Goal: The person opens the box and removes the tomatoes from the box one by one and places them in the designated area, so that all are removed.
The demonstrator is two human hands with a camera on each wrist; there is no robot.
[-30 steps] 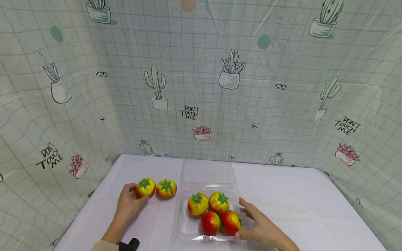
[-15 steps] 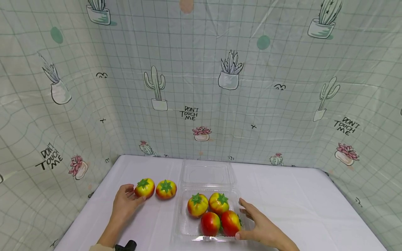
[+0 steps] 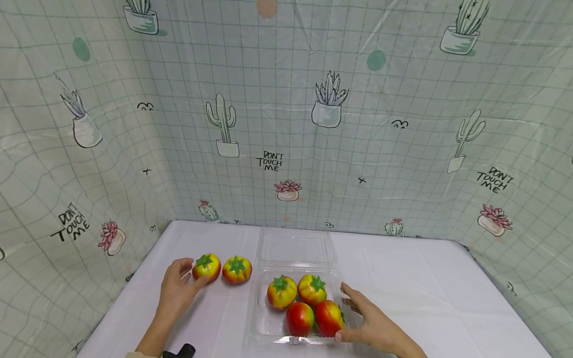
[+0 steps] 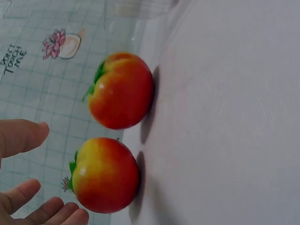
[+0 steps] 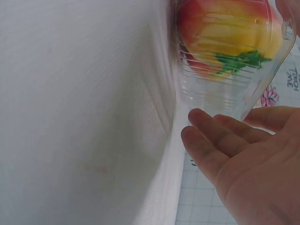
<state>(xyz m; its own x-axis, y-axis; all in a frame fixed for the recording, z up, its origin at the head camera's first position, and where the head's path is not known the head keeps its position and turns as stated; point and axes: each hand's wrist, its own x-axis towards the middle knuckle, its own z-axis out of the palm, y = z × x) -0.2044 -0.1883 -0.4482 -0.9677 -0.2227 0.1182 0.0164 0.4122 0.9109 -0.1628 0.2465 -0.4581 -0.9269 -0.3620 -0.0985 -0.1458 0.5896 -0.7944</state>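
Two red-and-yellow toy tomatoes with green leafy tops stand side by side on the white tabletop, left of a clear plastic box. My left hand is at the left tomato, thumb and fingers spread around its near side; in the left wrist view the fingers look apart from it. The right tomato stands just beyond. Inside the clear box are several more tomatoes. My right hand rests along the box's right side, thumb at the front corner, fingers extended, holding nothing in its palm.
The box's clear lid lies folded back behind it. A grid-patterned curtain with cactus drawings rises at the table's back and sides. White cloth covers the table. A black device shows by the left wrist.
The left tomato shifted slightly left in the first half second and then stayed. My left hand has drawn back a little to the left. The right hand and box have stayed put.
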